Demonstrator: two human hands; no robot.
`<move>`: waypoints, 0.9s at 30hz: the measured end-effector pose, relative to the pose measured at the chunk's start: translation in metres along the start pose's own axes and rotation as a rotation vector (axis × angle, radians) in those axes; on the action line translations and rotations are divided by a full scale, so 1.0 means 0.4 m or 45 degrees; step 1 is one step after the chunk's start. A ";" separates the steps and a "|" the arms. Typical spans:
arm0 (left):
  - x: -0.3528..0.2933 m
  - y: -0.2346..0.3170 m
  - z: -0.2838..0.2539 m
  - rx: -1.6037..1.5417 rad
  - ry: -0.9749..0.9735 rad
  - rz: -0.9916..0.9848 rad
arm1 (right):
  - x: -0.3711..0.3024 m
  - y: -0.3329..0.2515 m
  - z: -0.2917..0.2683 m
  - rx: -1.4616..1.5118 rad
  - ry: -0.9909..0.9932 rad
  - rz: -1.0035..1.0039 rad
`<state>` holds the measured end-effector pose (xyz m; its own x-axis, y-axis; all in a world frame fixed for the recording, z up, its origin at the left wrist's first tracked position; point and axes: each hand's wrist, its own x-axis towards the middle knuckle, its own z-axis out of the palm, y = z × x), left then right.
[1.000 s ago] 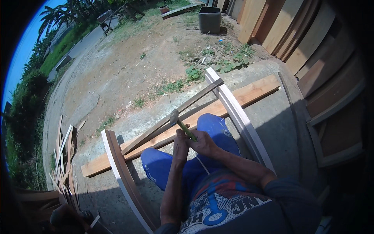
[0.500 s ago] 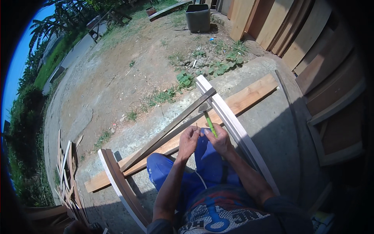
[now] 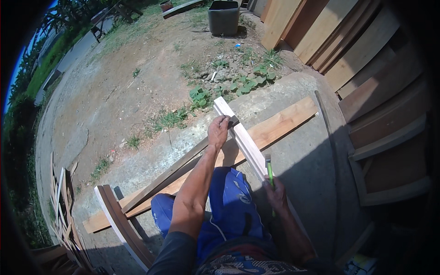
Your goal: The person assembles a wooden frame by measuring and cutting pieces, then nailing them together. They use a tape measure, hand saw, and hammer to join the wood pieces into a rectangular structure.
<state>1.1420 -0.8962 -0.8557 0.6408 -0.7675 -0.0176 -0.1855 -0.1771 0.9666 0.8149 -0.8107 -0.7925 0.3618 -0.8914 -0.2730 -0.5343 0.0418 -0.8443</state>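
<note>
My left hand (image 3: 218, 132) is closed at the far end of a dark wooden strip (image 3: 160, 179), where the strip meets a pale wooden beam (image 3: 247, 149); no nail shows at its fingers now. In my right hand (image 3: 276, 196) is a hammer (image 3: 270, 172) with a green handle, its head up, close beside the pale beam. The strip slants from that beam down to a curved wooden piece (image 3: 114, 220) at the left. A wide light plank (image 3: 284, 120) lies on the ground beneath them.
My knees in blue trousers (image 3: 229, 197) are just below the strip. Boards (image 3: 316, 36) lean along the right, with a wooden frame (image 3: 389, 197) nearer. Scrap sticks (image 3: 64, 201) are piled at the left. A dark square bucket (image 3: 223, 18) stands at the back.
My left hand has moved forward from near my right hand, where it pinched a nail, to the strip's end. My right hand has shifted right and nearer with the hammer. The view has tilted.
</note>
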 end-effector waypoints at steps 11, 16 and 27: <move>0.005 -0.055 0.034 0.163 0.090 0.060 | 0.084 -0.019 0.018 0.053 -0.010 -0.132; 0.002 -0.025 0.044 0.365 0.072 0.051 | 0.151 -0.059 -0.002 0.173 -0.162 -0.092; -0.012 0.001 0.057 0.507 0.144 0.128 | 0.267 -0.203 0.060 -0.300 -0.009 -0.421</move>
<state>1.1219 -0.9066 -0.8613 0.6784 -0.7246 0.1215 -0.5104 -0.3458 0.7873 0.9152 -0.8986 -0.7644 0.5486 -0.8361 -0.0082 -0.5480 -0.3521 -0.7587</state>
